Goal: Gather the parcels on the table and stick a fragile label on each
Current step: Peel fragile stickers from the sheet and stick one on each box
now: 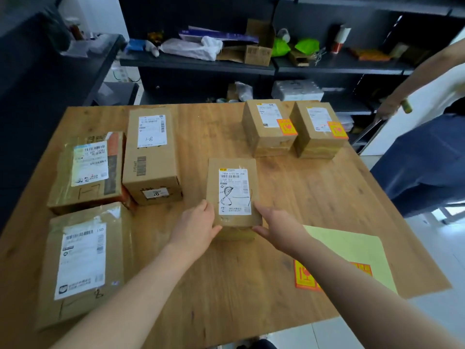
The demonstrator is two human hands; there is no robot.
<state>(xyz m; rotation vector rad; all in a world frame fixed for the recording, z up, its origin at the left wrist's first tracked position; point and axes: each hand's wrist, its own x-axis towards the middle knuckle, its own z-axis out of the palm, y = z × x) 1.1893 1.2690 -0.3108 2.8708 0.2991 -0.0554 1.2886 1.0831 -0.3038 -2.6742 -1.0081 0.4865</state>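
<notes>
The left hand (198,224) and right hand (275,224) grip the small parcel (232,192) between them by its near corners; fragile labels (305,275) lie on the bench (226,285), partly under the right forearm.

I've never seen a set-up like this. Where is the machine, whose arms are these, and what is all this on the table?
There is no machine: a person wears one camera on the head, which looks down at their own arms. The left hand and right hand hold a small parcel by its sides over the wooden table. At the left lie a long box, a taped box and a flat parcel, none with a fragile label. At the far right, a labelled parcel and its neighbour each carry an orange one. Spare labels lie with a yellow sheet. Another person stands on the right.
</notes>
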